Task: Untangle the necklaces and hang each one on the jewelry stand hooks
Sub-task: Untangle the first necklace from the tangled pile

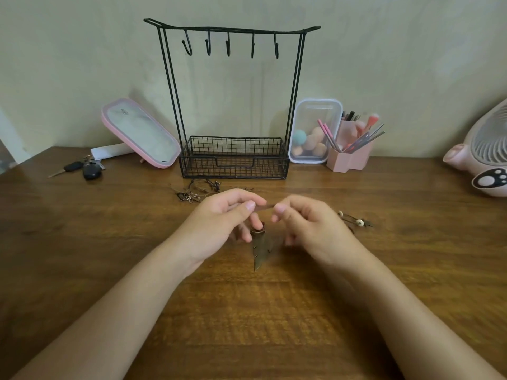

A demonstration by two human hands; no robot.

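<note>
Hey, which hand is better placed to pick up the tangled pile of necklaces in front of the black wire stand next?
Probably left. The left hand sits just beside the tangled pile of brown cord necklaces; the right hand is farther across. Both hands pinch the thin brown cord now.

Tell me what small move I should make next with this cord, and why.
Probably raise the cord toward a hook. The left hand and right hand pinch it between them, the pendant shows below them, it looks clear of the pile by the stand, and every hook is bare.
</note>
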